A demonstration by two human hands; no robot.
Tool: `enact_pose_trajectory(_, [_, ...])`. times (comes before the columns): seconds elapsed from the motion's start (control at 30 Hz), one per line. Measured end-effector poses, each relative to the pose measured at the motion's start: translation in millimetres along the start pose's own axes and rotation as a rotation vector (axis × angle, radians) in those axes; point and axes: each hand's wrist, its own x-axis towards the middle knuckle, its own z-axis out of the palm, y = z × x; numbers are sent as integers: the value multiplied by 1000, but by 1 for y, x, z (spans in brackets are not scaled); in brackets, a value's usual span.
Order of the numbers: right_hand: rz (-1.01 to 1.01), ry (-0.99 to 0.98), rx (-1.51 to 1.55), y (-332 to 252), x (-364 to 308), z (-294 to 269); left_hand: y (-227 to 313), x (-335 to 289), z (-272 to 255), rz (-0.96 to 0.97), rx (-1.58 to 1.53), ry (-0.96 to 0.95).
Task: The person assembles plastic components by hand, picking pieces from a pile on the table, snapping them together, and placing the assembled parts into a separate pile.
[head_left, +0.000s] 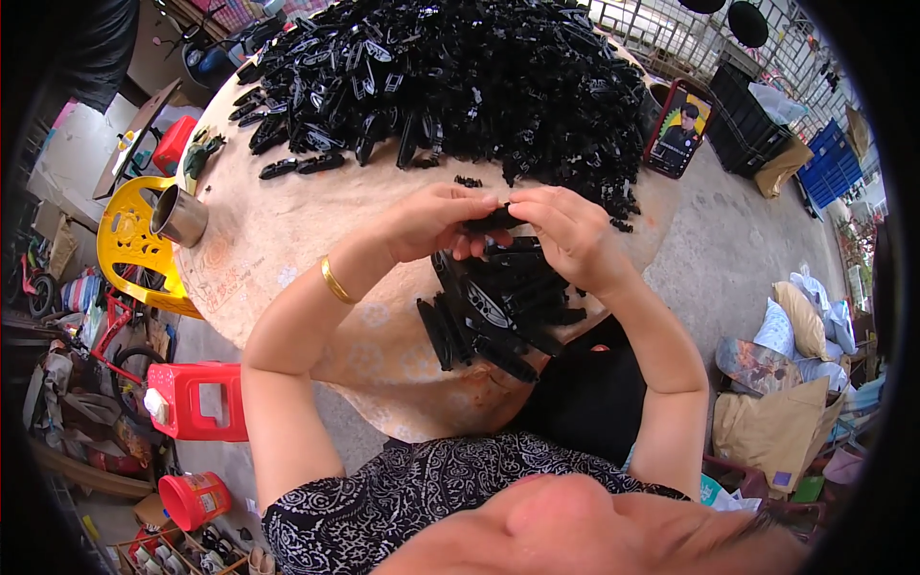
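Over the front part of a round, cream-clothed table (316,225), my left hand (433,222) and my right hand (572,235) come together on a small black plastic piece (494,219). Fingers of both hands are closed round it and cover most of its shape. Just below them lies a small pile of long black plastic pieces (479,305), some with pointed, boat-like ends and pale outlines. Farther back, a large heap of similar black pieces (450,86) covers much of the table. One small black part (469,181) lies apart, between the heap and my hands.
A phone (678,130) stands upright at the table's right edge. At the left, a metal cup (180,217) is beside a yellow plastic chair (123,225). A red stool (196,403) and a red bucket (195,499) are on the floor. Black (746,121) and blue crates (830,167) stand far right.
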Motion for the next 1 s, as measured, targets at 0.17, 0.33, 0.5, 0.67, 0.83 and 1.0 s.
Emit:
enact_pose_trajectory(0.17, [-56, -41, -65, 2, -2, -3, 2, -1, 1, -17, -11, 3])
enact_pose_trajectory(0.33, [8, -61, -54, -6, 5, -5, 2, -2, 16, 29, 312, 138])
enact_pose_trajectory(0.5, [547, -223, 335, -2, 2, -8, -2, -3, 28, 406, 878, 296])
enact_pose_trajectory(0.67, [430, -216, 203, -2, 4, -10, -2, -6, 32, 558, 1088, 363])
enact_pose_trajectory(0.83, [757, -347, 792, 44, 5, -18, -1, -7, 34, 489, 1232, 221])
enact_pose_trajectory(1.0, [527, -258, 102, 66, 8, 3, 0, 6, 13, 532, 1151, 175])
